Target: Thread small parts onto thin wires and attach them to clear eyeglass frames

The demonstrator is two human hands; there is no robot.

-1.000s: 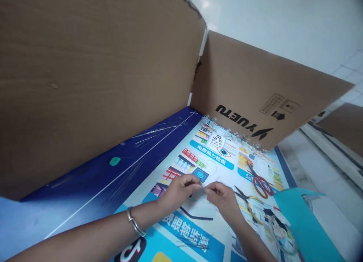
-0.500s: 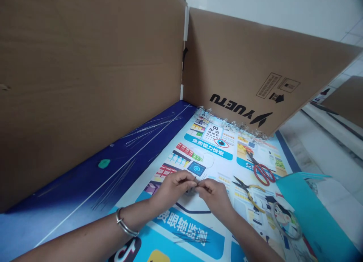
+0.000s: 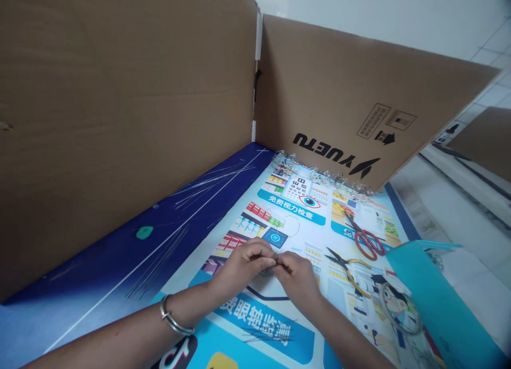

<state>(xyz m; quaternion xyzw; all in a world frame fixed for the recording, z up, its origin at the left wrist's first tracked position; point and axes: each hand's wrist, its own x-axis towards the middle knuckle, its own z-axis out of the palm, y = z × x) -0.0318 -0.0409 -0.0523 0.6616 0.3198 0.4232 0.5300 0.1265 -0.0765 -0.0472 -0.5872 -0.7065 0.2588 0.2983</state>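
Observation:
My left hand [image 3: 246,263], with a silver bangle on the wrist, is closed in a pinch. Its fingertips meet those of my right hand [image 3: 296,276], which is pinched as well. Whatever lies between them is too small and too covered by the fingers to name. Both hands are just above a printed poster sheet [image 3: 295,326]. Below them on the sheet lies a small bunch of thin dark wire pieces [image 3: 268,334]. A thin loop of wire [image 3: 298,228] curves over the print beyond the fingers.
Tall cardboard panels [image 3: 128,103] stand left and behind. To the right lie red-handled scissors [image 3: 369,242], a yellow-handled cutting tool [image 3: 348,270], a wire coil [image 3: 415,326] and a teal folder-like piece [image 3: 439,300]. Long wires [image 3: 163,262] rest on the blue surface; clear tangled bits [image 3: 319,174] line the back.
The view has shifted slightly. My hands stay pinched together in nearly the same spot, with the right fingers turned a little more over the join.

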